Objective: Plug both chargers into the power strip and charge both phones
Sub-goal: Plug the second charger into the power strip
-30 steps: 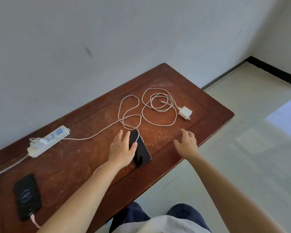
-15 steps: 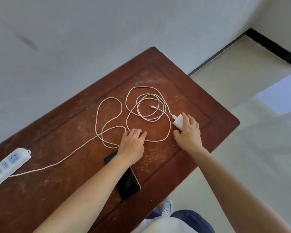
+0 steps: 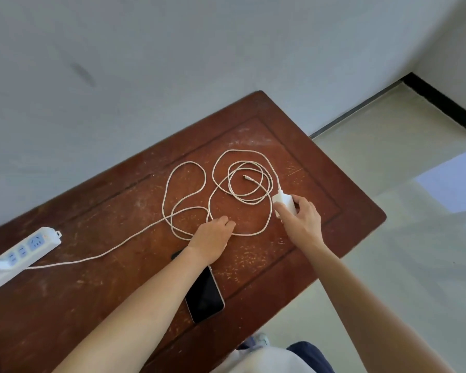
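Head view: your right hand point(image 3: 303, 219) is gripping one charger point(image 3: 285, 201), your left hand point(image 3: 213, 232) is curling closed on the cable point(image 3: 189, 184), beside one phone point(image 3: 205, 294) and one power strip point(image 3: 24, 251).

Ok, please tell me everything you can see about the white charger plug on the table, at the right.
The charger plug is a small white block, plastic by its look, at the right part of the wooden table. The right hand grips it between thumb and fingers, so its lower part is hidden. A white cable leaves its far end and lies in loose loops on the table, its free connector inside the loops. It is not in the power strip.
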A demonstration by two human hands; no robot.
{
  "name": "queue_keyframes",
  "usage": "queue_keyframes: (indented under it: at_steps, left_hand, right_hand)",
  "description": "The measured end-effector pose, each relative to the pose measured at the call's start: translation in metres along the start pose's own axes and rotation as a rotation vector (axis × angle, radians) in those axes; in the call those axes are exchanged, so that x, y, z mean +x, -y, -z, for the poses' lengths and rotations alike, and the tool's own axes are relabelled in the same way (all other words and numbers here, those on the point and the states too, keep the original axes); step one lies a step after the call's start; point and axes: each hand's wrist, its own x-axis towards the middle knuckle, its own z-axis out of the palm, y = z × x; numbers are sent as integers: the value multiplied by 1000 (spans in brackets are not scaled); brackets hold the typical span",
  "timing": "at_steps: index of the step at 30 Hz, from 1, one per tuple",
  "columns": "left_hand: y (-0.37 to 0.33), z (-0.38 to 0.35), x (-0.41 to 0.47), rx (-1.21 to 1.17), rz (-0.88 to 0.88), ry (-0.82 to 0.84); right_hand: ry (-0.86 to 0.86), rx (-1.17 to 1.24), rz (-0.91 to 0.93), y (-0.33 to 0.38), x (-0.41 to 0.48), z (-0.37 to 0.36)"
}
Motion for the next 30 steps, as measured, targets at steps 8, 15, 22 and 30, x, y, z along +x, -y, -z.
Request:
queue_keyframes:
  at_steps: [8, 15, 22, 30]
  left_hand:
    - [-43, 16, -55, 35, 31, -223]
    - [-46, 46, -149, -393, 346, -674]
    - [-10, 82, -251, -383, 430, -935]
    - [66, 67, -330, -274, 547, -882]
  right_hand:
    - [183, 553, -189, -22, -67, 33]
    - [556, 1066, -219, -3, -118, 23]
    - [747, 1213, -93, 83, -163, -14]
    - [768, 854, 161, 162, -204, -89]
